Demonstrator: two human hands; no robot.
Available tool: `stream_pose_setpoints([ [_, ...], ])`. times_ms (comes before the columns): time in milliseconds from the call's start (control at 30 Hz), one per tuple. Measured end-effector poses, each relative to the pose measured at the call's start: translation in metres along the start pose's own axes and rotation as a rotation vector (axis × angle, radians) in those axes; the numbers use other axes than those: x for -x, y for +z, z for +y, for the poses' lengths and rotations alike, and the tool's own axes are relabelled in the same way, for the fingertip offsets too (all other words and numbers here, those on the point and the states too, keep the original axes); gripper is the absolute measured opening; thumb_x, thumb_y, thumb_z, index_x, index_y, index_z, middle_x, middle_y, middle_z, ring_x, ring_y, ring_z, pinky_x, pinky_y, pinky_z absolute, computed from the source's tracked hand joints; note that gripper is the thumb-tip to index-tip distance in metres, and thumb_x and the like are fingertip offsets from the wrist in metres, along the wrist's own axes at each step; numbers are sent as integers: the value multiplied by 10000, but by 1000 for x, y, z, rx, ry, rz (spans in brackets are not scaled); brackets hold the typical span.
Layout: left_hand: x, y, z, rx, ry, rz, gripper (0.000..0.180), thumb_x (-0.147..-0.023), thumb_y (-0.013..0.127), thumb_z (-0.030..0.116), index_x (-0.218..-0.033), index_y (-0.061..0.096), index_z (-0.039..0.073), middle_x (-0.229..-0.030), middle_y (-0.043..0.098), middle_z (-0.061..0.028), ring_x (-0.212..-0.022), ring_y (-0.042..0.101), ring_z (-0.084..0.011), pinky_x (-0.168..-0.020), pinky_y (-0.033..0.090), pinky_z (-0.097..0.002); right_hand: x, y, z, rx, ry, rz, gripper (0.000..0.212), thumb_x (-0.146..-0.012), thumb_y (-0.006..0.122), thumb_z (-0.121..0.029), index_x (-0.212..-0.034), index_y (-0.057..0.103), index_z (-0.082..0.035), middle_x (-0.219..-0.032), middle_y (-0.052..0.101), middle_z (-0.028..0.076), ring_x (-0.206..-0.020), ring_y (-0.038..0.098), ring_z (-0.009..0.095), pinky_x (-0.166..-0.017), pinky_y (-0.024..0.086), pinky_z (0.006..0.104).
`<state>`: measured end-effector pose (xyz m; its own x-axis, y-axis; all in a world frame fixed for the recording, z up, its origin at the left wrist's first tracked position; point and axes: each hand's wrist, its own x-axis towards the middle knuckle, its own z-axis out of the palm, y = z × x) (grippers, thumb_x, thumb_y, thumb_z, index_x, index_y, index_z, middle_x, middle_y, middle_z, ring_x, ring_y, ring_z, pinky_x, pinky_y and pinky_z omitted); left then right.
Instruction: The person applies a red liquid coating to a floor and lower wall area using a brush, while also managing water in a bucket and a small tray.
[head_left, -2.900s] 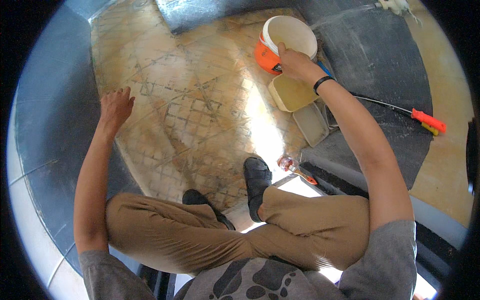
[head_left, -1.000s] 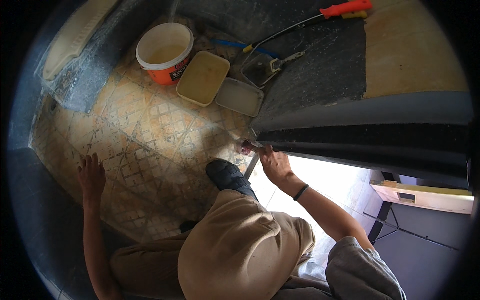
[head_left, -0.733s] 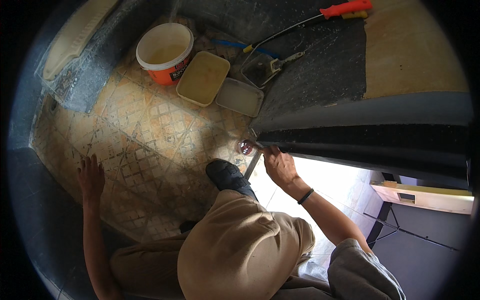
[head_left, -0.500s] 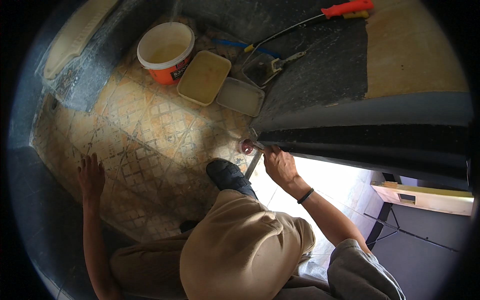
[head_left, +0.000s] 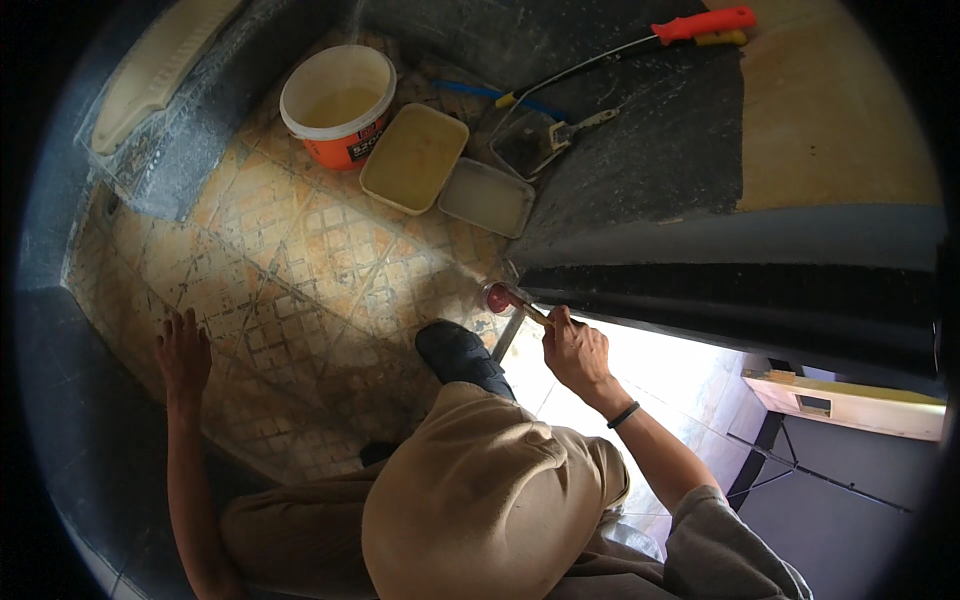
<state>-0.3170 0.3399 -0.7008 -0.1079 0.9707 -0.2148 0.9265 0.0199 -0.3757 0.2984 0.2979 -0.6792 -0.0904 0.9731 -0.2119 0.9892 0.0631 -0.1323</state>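
My right hand grips the wooden handle of a small paint brush. Its reddish head touches the lower corner of a dark painted wall edge. My left hand lies flat with fingers spread on the patterned tile floor, far to the left. I crouch, with my tan-trousered knee and one black shoe just below the brush.
An orange-and-white bucket, a yellowish paint tray and a grey tray stand at the far side. A paint roller with a red handle lies on the dark surface. A bright opening drops away at right.
My view has swung from the bucket to the wall edge. My right hand has left the bucket and holds the brush at the corner; over the last second it barely shifted.
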Motion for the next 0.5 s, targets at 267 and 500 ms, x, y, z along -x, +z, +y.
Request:
stream_pose_setpoints([
  [267, -1, -4, 2, -5, 18, 6, 444, -1023, 557, 240, -1418, 511, 41, -1381, 580, -203, -1304, 544, -388, -1045, 446, -520, -1, 1, -2, -73, 28, -40, 272, -954, 600, -105, -1166, 443, -40, -639, 617, 180, -453, 575, 378, -417, 445, 494],
  [500, 0, -3, -1, -5, -3, -18, 446, -1028, 538, 248, -1429, 517, 55, -1372, 589, -194, -1296, 554, -379, -1040, 451, -519, -22, -46, -38, -242, 29, 31, 261, -921, 549, -100, -1167, 518, -20, -718, 649, 285, -663, 663, 477, -623, 535, 560],
])
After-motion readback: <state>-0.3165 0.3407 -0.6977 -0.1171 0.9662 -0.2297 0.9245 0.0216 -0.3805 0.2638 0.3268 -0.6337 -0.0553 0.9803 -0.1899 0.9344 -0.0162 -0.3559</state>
